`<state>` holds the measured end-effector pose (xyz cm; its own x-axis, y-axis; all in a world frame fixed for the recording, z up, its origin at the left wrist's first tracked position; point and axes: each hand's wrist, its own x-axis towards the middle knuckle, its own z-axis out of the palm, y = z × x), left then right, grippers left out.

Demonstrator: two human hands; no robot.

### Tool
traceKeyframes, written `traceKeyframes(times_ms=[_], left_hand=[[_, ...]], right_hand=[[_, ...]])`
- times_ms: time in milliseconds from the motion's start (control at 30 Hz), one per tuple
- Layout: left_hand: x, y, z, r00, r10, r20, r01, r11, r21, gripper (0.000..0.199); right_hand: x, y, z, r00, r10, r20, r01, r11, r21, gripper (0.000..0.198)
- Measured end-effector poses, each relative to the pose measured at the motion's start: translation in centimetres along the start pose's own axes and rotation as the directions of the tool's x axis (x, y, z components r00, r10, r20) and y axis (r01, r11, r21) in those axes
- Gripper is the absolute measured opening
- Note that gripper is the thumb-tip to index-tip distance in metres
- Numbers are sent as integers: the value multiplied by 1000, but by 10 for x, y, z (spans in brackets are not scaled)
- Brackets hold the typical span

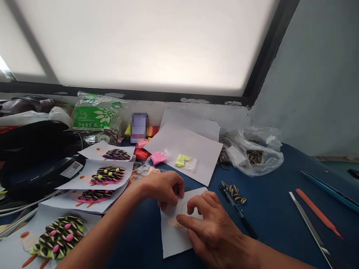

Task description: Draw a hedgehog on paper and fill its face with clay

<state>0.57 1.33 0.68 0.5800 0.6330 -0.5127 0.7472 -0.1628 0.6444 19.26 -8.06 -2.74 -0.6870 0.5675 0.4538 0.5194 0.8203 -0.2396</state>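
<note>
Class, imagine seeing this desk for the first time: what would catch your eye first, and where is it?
Probably the bright window, filling much of the top of the view. Next come the seed-covered pictures lined up along the left, the nearest one pink-dotted. At lower centre, the left hand and right hand are over a small white sheet.

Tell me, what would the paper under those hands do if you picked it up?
The paper would probably bend, because it looks like one thin sheet. That thinness suggests it's light, too. The peach patch on it might make that part sag.
</note>
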Motion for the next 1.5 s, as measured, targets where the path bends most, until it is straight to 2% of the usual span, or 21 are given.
traceKeyframes(times_ms=[167,300,433,567,667,800,1067,1233,1500], left_hand=[[-1,0,0,1000,-3,4,3,1000,-27,27],[-1,0,1,1000,6,-10,-6,1000,-8,28],[0,-1,1,1000,8,-5,-8,1000,1,28],[1,-2,1,1000,17,-7,-17,1000,10,30],[0,-1,2,1000,20,-4,-19,1000,15,29],[0,-2,1,1000,22,-3,-22,999,26,29],[2,-4,1,1000,12,5,-12,1000,-18,30],[1,-2,2,1000,12,-8,-12,1000,29,30],[3,-6,2,1000,15,-2,-15,999,30,32]], right_hand=[[-2,0,3,985,-156,-69,148,983,-108,25],[-3,0,8,960,-257,-108,236,956,-176,53],[-4,1,6,978,-205,-28,197,966,-170,59],[-3,5,-3,978,-168,121,182,976,-121,50],[-3,7,-5,975,-139,174,155,984,-83,39],[-3,7,-6,976,-112,185,122,991,-47,30],[0,6,-10,974,-99,205,114,992,-61,34],[0,6,-6,963,-88,253,115,989,-93,35],[-2,6,-7,978,-74,197,90,993,-76,33]])
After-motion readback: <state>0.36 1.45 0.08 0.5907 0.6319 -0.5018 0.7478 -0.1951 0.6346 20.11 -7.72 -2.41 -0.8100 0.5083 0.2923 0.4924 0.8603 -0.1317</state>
